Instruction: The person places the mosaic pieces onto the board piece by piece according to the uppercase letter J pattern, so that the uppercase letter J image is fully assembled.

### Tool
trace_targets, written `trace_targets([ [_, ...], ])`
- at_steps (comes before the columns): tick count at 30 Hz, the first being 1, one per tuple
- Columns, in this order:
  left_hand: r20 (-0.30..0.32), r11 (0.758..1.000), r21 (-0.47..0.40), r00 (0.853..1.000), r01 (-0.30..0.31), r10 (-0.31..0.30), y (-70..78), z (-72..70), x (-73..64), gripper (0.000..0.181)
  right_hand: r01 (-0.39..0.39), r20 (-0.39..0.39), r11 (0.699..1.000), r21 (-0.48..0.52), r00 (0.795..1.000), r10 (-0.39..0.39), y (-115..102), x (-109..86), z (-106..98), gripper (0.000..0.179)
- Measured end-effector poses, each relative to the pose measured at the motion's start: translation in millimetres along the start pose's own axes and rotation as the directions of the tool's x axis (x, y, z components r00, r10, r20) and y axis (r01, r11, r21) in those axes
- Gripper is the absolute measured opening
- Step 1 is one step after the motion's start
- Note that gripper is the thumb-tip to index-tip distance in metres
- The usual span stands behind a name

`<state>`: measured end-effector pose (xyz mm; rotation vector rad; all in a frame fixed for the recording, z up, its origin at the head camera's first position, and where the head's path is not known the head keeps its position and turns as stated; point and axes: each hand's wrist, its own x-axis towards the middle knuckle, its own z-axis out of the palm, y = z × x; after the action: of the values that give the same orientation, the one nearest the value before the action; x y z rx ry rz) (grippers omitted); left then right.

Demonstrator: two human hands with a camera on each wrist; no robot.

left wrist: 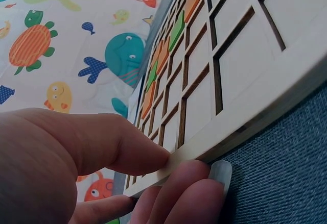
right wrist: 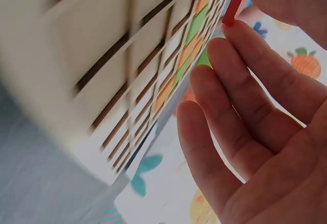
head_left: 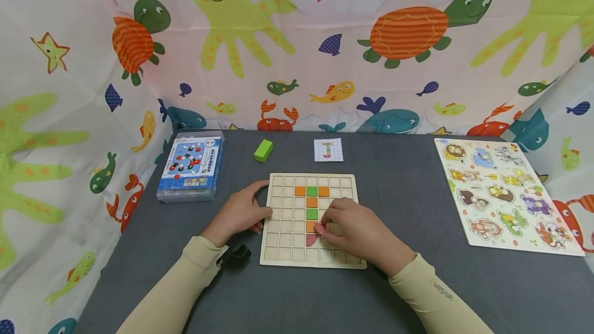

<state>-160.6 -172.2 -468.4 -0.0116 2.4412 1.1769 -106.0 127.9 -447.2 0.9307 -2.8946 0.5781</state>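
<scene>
A wooden grid board (head_left: 278, 254) lies on the dark table. My left hand (head_left: 238, 213) holds its left edge, thumb on the rim and curled fingers against the side in the left wrist view. Over the board, my right hand (head_left: 355, 228) pinches a small red piece (right wrist: 234, 5) between thumb and index finger; the other fingers are spread loosely. Orange tiles (head_left: 300, 191) and green tiles (head_left: 312, 214) sit in the cells as a short row with a column below it. A rounded pinkish-red piece (head_left: 311, 239) lies in the cell under the lowest orange tile.
Behind the board lie a green block (head_left: 263, 150) and a small pattern card (head_left: 328, 150). A clear-sided box with a blue cover (head_left: 191, 166) stands at the left. An animal puzzle board (head_left: 506, 195) lies at the right. A printed cloth (head_left: 297, 66) hangs behind and beside the table.
</scene>
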Motion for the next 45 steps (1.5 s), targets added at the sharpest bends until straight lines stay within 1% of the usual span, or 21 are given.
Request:
trace_targets([
  [3, 0.0, 1.0, 0.001, 1.0, 0.002, -0.002, 1.1, 1.1, 0.9, 0.081, 0.034, 0.006, 0.999, 0.01, 0.999, -0.034, -8.0, 8.4, 5.7, 0.011],
  [7, 0.003, 1.0, 0.011, 1.0, 0.004, -0.004, 2.9, 3.2, 2.7, 0.081, 0.055, 0.014, 0.998, 0.023, 0.998, -0.056, -17.2, 13.8, 12.0, 0.015],
  [12, -0.004, 1.0, 0.019, 1.0, 0.013, -0.013, 4.2, 5.3, 3.3, 0.08, 0.068, 0.006, 0.997, 0.025, 0.998, -0.068, -24.4, 15.2, 19.5, 0.016],
  [16, -0.004, 1.0, 0.023, 1.0, 0.013, -0.013, 4.4, 6.4, 1.9, 0.08, 0.071, -0.009, 0.997, 0.027, 0.997, -0.07, -27.9, 12.5, 23.2, 0.016],
  [27, -0.003, 0.999, 0.033, 1.0, 0.008, -0.008, 4.2, 5.3, -0.8, 0.08, 0.088, -0.028, 0.996, -0.012, 0.996, -0.088, -31.4, 11.4, 25.6, 0.016],
  [32, -0.006, 0.999, 0.039, 1.0, 0.02, -0.02, 3.9, 3.5, -2.0, 0.08, 0.084, -0.006, 0.996, -0.001, 0.996, -0.084, -32.0, 12.2, 27.5, 0.013],
  [36, -0.004, 0.999, 0.039, 1.0, 0.024, -0.024, 4.0, 2.6, -3.2, 0.08, 0.081, 0.006, 0.997, -0.017, 0.997, -0.081, -32.6, 12.4, 27.4, 0.013],
  [45, -0.004, 0.999, 0.031, 0.999, 0.039, -0.039, 2.5, 2.1, -3.3, 0.079, 0.088, -0.006, 0.996, -0.014, 0.996, -0.088, -33.7, 12.8, 26.1, 0.015],
])
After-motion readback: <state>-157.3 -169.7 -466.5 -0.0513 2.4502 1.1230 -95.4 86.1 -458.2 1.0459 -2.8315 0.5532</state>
